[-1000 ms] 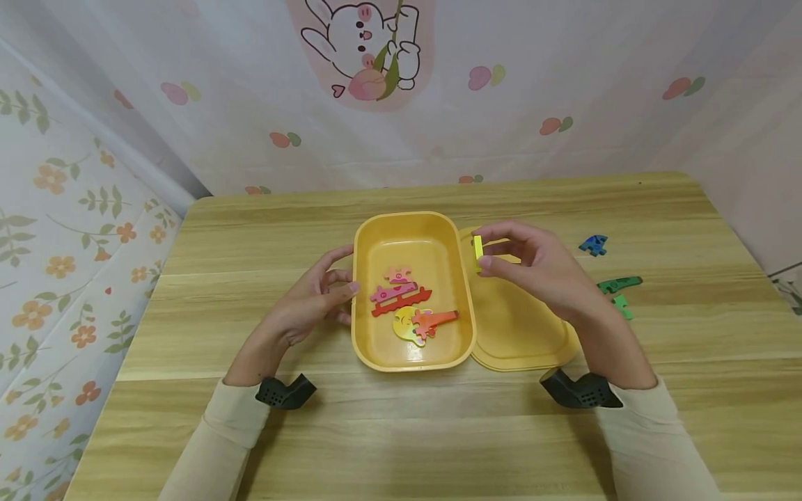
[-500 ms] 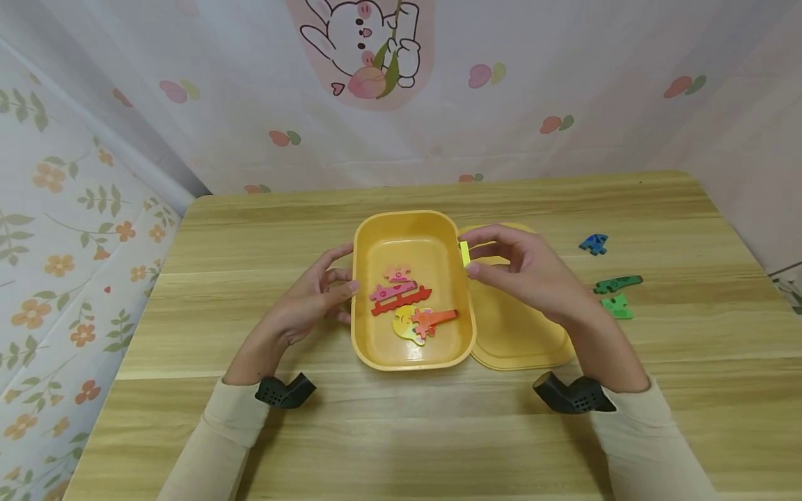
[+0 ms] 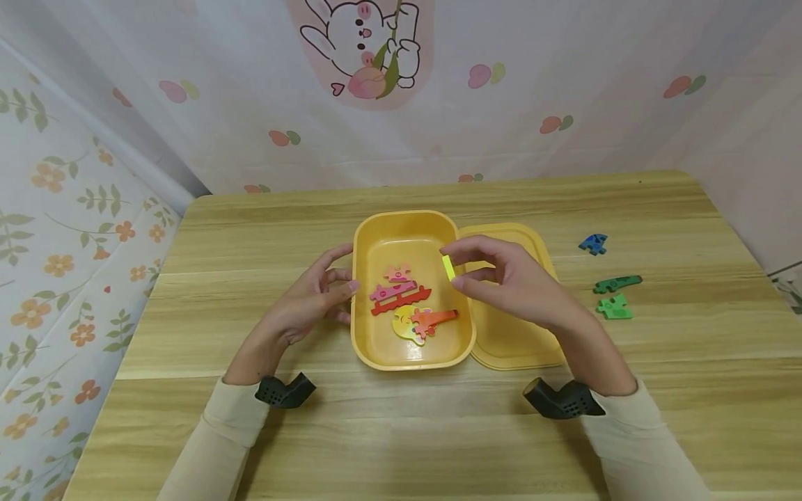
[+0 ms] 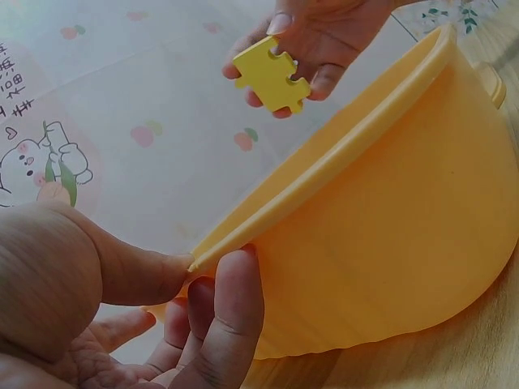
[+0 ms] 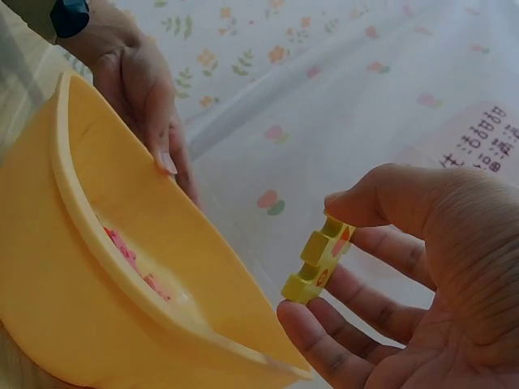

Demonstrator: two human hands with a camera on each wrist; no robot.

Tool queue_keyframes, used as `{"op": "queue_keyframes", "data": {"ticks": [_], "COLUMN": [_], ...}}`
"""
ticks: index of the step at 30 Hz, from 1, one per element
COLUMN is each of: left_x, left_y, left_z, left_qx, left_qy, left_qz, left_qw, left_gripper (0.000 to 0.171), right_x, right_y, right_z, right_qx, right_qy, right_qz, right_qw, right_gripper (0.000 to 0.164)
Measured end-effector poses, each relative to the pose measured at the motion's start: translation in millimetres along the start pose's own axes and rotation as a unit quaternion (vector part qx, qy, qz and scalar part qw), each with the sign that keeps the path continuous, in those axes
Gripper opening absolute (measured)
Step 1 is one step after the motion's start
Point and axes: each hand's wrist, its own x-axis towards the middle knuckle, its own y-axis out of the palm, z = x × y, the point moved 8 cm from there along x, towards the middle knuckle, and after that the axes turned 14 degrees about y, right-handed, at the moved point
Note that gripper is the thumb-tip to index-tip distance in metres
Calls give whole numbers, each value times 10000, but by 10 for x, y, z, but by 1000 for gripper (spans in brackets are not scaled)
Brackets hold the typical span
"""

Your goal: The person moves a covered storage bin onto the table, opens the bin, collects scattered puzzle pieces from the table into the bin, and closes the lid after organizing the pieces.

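A yellow puzzle piece (image 3: 448, 268) is held in the air above the right side of a yellow box (image 3: 413, 367); knobbed edges are shown in both wrist views. It is pinched between the thumb and fingertips of the right hand (image 3: 510, 278). The box is steadied on its left side by the left hand (image 3: 319, 292), its rim being gripped between thumb and fingers.

On the box floor, a salmon piece (image 3: 398, 274), a pink piece (image 3: 393, 291) and a red piece (image 3: 401, 301) are grouped; nearer the person, a yellow face piece (image 3: 404, 324) is partly covered by an orange piece (image 3: 434, 320).

A yellow lid (image 3: 514, 341) is laid flat just right of the box. Farther right on the wooden table (image 3: 388, 431), a blue piece (image 3: 593, 243), a dark green piece (image 3: 617, 284) and a light green piece (image 3: 615, 307) are noted. The table is backed by a printed cloth (image 3: 564, 56)
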Motion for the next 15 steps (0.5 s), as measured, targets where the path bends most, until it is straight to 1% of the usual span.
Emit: {"op": "queue_keyframes", "data": {"ticks": [10, 15], "left_x": [0, 1], "left_y": [-8, -5], "left_z": [8, 4], "left_qx": [-4, -3], "left_qy": [-15, -16], "left_qz": [-5, 2], "left_qw": [10000, 10000], "left_gripper": [74, 74], "right_x": [-6, -18], "right_y": [138, 190], "right_z": [76, 106], "right_qx": [-131, -412], "right_qy": [-392, -580], "right_qz": [95, 94], "right_qw": [9991, 9974], "right_gripper": [38, 37]}}
